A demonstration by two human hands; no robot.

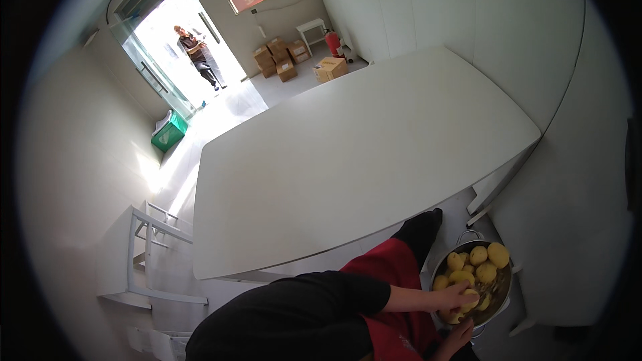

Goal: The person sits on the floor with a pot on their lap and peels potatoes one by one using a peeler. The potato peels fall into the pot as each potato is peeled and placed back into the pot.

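A round metal pot [507, 290] with loop handles stands low at the lower right, beside the table. Several peeled potatoes [485, 272] fill much of it, with what looks like water or peelings among them. My left hand [456, 297] reaches in from the left, its fingers around a potato [470, 299] near the pot's near side. Close below it, my right hand [459, 337] is at the pot's lower rim; its fingers are partly hidden, and whether it holds anything is unclear.
A large white table [351, 160] spans the middle. White chairs [138, 255] stand at the left. Cardboard boxes [286, 70], a fire extinguisher [333, 43] and a small white stool [311, 26] are by the far wall. A green bin [170, 132] sits near the doorway, where a person [193, 50] is.
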